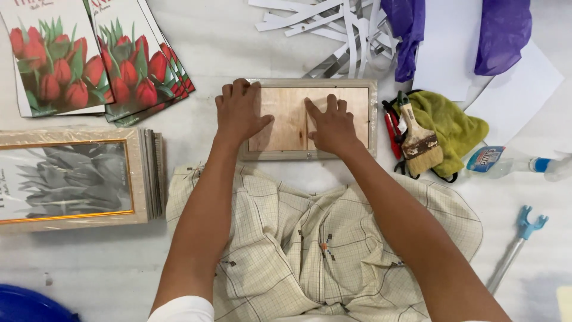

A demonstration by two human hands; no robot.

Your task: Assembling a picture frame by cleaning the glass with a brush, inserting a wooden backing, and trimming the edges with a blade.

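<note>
head view, white worktop (226,53), hands flat on frame back (286,119)

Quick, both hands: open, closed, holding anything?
Left hand: open, flat on the wooden backing board, gripping nothing.
Right hand: open, fingers pressing the same board.

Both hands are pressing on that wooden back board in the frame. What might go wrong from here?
The left hand and right hand press flat on the thin plywood backing of the face-down picture frame. Uneven pressure might crack the board or whatever lies under it. The frame rests on a rumpled checked cloth, so it could rock or slide. The paintbrush lies close by the right hand and could be knocked.
</note>
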